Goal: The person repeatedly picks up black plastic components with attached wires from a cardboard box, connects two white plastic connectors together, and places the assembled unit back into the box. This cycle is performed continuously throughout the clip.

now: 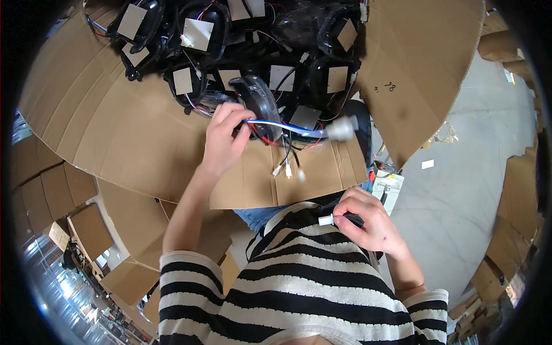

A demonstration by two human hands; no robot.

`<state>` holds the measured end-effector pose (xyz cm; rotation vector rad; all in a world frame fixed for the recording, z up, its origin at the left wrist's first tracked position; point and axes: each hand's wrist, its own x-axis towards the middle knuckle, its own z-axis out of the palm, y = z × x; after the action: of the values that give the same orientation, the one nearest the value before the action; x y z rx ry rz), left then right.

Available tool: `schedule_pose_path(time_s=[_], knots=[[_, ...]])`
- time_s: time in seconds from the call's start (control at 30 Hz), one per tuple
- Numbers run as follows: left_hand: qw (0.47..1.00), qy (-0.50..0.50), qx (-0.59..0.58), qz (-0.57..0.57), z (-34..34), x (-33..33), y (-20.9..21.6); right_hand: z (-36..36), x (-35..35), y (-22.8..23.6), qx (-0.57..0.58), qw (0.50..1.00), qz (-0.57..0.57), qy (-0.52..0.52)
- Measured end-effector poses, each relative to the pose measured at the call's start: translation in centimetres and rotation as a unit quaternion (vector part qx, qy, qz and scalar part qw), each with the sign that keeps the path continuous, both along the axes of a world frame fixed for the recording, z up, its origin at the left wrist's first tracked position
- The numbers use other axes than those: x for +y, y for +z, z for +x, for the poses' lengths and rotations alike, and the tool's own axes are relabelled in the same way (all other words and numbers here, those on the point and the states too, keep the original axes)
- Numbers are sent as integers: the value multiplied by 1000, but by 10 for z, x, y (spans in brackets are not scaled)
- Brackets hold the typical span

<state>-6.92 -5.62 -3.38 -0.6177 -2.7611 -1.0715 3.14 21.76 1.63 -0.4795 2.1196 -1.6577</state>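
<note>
My left hand is closed on a wire bundle of blue, white and red wires, at the near edge of a big cardboard box. The bundle stretches to the right and ends in a white plug, blurred by motion. Beside my left fingers stands a glossy black curved part. Several thin leads with small white connectors dangle over the box flap. Lower right, close to my striped shirt, my right hand pinches a white connector on a black cable, partly hidden by the fingers.
The open cardboard box holds several black parts with square metal plates and loose wires. Its front flap reaches toward my body. To the right, a grey floor carries a white paper scrap. Stacked cartons stand left.
</note>
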Motion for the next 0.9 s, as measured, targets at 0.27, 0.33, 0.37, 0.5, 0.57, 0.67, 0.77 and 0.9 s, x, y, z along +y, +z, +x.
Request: schedule_pose_path(time_s=[0.27, 0.33, 0.37, 0.5, 0.57, 0.67, 0.77, 0.9], knots=[[893, 163, -228, 353, 46, 13, 16, -4, -7, 5, 5, 1000, 0, 28], [859, 164, -351, 335, 54, 10, 25, -5, -9, 7, 8, 999, -4, 30], [865, 155, -354, 319, 56, 10, 25, -5, -10, 9, 10, 1000, -6, 27], [881, 127, -353, 289, 67, 20, 32, -6, -16, 11, 0, 1000, -15, 11], [868, 105, -358, 328, 75, 24, 31, -7, -19, 12, -7, 1000, -28, 5], [861, 66, -386, 325, 84, 25, 35, -12, -24, 17, -8, 999, -49, 0], [888, 19, -385, 249, 86, 27, 50, -19, -25, 19, 20, 998, -54, -11], [951, -54, -275, 133, 94, 31, 56, -27, -12, 22, -13, 997, -62, -54]])
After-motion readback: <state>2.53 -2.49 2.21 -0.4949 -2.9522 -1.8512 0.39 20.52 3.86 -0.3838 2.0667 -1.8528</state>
